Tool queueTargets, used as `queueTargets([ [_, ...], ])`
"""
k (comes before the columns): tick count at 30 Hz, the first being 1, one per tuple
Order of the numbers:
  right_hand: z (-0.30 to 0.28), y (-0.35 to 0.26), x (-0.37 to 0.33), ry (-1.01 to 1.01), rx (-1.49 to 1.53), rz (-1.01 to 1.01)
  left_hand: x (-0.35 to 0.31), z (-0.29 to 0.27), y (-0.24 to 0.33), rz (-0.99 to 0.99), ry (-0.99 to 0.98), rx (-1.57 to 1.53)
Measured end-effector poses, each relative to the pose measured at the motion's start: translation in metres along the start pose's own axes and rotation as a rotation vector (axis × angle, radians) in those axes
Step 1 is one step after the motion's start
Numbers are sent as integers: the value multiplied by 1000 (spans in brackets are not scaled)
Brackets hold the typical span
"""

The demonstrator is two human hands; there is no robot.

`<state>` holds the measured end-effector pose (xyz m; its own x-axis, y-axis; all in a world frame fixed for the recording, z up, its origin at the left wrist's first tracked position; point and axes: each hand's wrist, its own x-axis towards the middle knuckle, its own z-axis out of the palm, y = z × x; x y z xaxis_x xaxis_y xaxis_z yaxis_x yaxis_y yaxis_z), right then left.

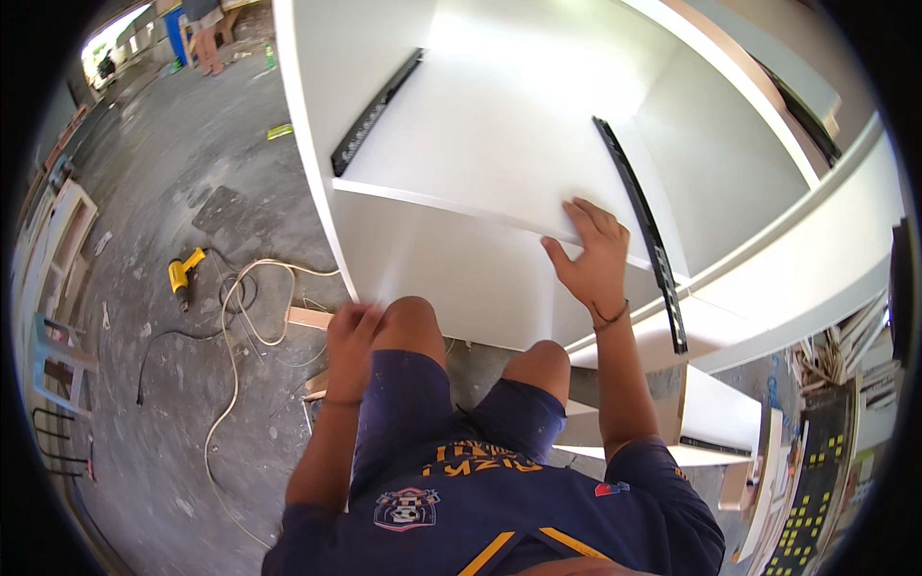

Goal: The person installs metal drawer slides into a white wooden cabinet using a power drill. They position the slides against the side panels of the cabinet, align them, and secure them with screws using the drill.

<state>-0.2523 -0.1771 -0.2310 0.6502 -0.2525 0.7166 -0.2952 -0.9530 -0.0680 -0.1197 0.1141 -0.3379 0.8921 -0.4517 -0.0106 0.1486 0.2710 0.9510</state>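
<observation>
head view: you have a white cabinet point(442, 278) right in front of you, its open side facing you and your knees point(408, 322) up close to it. your right hand point(595, 252) lies at the front edge of the white shelf point(461, 144) inside, fingers spread across it; that grip is loose, clasping nothing. your left hand point(351, 331) is just beside your left knee, near the lower front corner of the cabinet's left side, fingers bent together; you can't tell from here whether that grip has anything in it.

one black rail point(376, 113) slants along the cabinet's left inner wall, above the shelf. the other black rail point(636, 216) runs to the right of your right hand, its near end jutting past the shelf's front edge.

on the grey floor point(173, 374) to your left lie a yellow power tool point(184, 272) and a cream cord point(230, 379), with a light wooden strip point(310, 318) near your left hand. far off at upper left, a person point(204, 34) stands.
</observation>
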Motion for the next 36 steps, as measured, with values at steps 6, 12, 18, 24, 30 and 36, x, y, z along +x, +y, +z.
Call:
queueTargets([
  [6,-8,3,-2,4,261,13,70,186,129,256,-772,-38],
  [12,-74,-22,-13,359,493,381,106,302,117,28,-1287,172],
  [18,-128,3,-32,554,288,643,68,349,103,-252,-1660,134],
  [24,-132,8,-54,590,281,809,55,370,90,-341,-1741,122],
  [30,-131,12,-62,613,437,928,61,380,80,-353,-1812,183],
  [36,-149,22,-81,947,959,948,89,400,70,10,-1714,192],
])
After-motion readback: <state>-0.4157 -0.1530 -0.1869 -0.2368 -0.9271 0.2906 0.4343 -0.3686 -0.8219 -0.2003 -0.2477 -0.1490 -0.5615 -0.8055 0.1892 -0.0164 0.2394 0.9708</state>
